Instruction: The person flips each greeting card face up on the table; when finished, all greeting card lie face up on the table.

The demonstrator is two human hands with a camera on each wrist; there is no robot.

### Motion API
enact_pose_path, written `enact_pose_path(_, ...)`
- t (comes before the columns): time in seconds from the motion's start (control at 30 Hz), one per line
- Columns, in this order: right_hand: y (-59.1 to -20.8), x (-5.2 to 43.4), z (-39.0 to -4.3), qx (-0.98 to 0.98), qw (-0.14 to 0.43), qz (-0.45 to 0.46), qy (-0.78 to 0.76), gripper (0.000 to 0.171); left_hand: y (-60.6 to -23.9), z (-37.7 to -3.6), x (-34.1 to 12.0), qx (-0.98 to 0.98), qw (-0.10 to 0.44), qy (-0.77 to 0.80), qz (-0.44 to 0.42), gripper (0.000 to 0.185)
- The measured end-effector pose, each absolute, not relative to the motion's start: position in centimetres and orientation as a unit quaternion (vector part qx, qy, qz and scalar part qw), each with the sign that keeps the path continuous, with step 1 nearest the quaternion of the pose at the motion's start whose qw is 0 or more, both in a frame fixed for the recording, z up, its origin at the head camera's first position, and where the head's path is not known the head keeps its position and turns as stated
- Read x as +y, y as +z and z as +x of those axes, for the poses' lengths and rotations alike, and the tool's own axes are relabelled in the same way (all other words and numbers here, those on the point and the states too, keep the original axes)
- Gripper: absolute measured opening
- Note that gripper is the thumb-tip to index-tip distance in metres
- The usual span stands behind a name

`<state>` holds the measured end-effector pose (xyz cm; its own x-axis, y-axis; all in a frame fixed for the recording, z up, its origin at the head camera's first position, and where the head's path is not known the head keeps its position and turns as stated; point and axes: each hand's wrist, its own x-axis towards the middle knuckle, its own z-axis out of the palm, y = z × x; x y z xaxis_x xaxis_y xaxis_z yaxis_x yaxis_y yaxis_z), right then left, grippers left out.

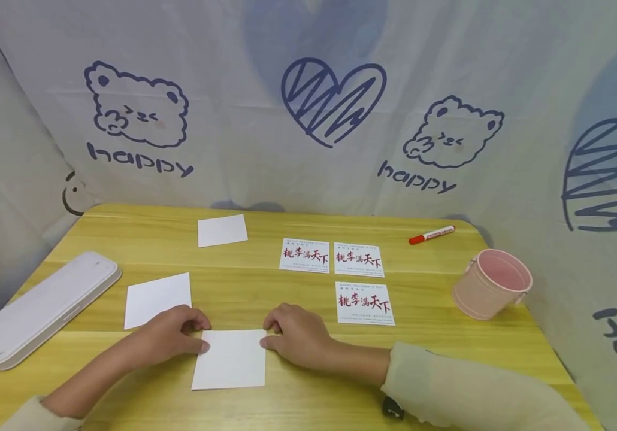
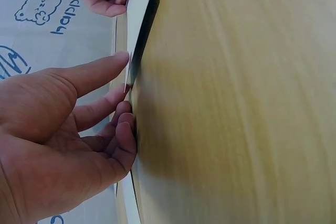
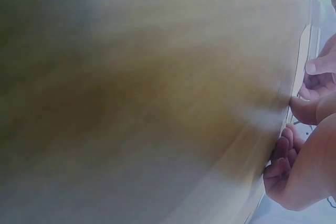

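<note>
The top corners of the white paper square [image 1: 230,358] are pinched, one by the left hand [image 1: 171,335], one by the right hand [image 1: 298,335], at the near edge of the wooden table [image 1: 265,299]. Being thin, light and limp, it is best taken by corners, since creases would be easily made.

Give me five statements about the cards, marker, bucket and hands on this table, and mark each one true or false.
1. Both hands touch the blank white card nearest the person. True.
2. The red marker stands inside the pink bucket. False: it lies on the table behind the bucket.
3. Three printed cards lie face up. True.
4. The left hand holds the marker. False: it pinches the card's corner.
5. The white case lies at the right. False: at the left.
</note>
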<state>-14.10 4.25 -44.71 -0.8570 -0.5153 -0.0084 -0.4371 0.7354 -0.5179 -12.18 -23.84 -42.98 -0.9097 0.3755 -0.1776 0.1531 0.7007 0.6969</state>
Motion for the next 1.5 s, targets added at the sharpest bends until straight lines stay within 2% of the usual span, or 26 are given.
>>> enact_pose_path(0.3,-44.8,4.3,-14.1,0.925,0.080,-0.252,-0.271,0.019,-43.0,-12.1,-23.9,0.886,0.169,0.405,0.149,0.027)
enact_pose_path(0.8,-42.8,7.3,-15.8,0.837,0.162,-0.232,-0.469,0.018,-42.1,-13.8,-22.0,0.796,0.196,0.564,0.098,0.038)
enact_pose_path(1.2,-39.3,12.4,-18.7,0.793,0.155,-0.298,-0.507,0.027,-39.7,-17.6,-18.4,0.787,0.173,0.578,0.132,0.034)
enact_pose_path(1.5,-37.9,15.2,-19.4,0.811,0.111,-0.295,-0.493,0.027,-38.5,-20.2,-15.6,0.776,0.151,0.589,0.167,0.032)
